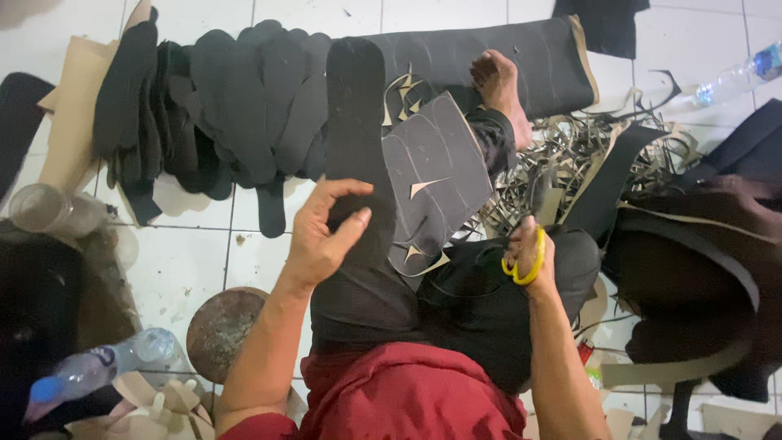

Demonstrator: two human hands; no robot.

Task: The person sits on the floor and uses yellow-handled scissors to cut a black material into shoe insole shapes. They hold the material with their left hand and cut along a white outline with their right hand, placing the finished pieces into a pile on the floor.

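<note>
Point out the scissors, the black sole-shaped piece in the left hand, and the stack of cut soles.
scissors [525,265], head view, yellow handle loop.
black sole-shaped piece [357,122], head view, upper middle.
stack of cut soles [236,106], head view, centre.

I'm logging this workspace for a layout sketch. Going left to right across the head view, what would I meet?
Clear plastic cup → stack of black sole-shaped cutouts → left hand on a long black sole piece → right hand with yellow-handled scissors → pile of offcut strips → plastic bottle.
</note>
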